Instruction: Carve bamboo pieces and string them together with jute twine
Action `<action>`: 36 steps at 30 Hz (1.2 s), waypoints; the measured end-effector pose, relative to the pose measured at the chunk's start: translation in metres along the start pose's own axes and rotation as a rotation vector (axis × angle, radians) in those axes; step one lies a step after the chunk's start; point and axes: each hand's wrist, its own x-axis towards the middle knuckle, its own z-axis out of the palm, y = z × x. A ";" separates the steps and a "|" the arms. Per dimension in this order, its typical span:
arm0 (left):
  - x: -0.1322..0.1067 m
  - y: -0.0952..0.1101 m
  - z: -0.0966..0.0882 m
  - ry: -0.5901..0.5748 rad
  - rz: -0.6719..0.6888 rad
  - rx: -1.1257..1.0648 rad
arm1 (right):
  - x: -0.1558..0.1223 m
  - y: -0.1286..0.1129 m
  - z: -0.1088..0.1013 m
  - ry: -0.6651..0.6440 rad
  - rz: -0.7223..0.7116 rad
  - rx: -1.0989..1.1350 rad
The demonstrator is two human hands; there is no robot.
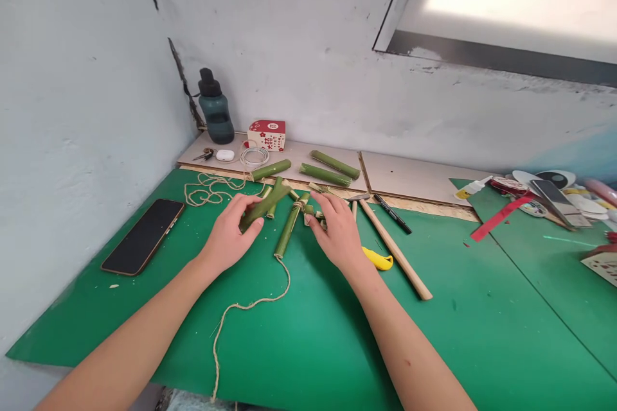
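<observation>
My left hand (234, 228) is closed round a green bamboo piece (265, 207), which slants up to the right above the table. Just right of it, another bamboo piece (288, 231) bound with twine (299, 205) lies on the green tabletop. My right hand (336, 228) curls over short bamboo pieces, thumb and forefinger on either side of one short piece (308, 210); its palm hides part of them. From the lower end of the bound piece a loose twine tail (250, 304) runs to the table's front edge.
Right of my right hand lie a hammer (395, 250), yellow coiled item (378, 259) and black marker (393, 214). A phone (143, 237) lies left. Behind stand a bottle (216, 109) and red-white box (267, 135), beside spare bamboo (332, 170). Craft scraps (554, 196) crowd the far right.
</observation>
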 end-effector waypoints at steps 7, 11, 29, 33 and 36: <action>-0.003 0.006 0.005 -0.029 0.240 -0.026 | -0.005 -0.005 -0.004 0.045 -0.156 0.322; -0.001 0.005 0.003 -0.024 0.190 -0.058 | -0.011 -0.016 0.002 0.109 -0.167 0.369; -0.007 0.003 0.012 -0.045 0.205 -0.086 | -0.024 -0.060 0.000 0.183 -0.296 0.502; -0.006 0.006 0.008 0.066 0.238 -0.019 | -0.023 -0.060 0.000 0.211 -0.054 0.680; -0.006 0.009 0.005 0.093 0.229 0.005 | -0.019 -0.056 0.003 0.183 0.163 0.863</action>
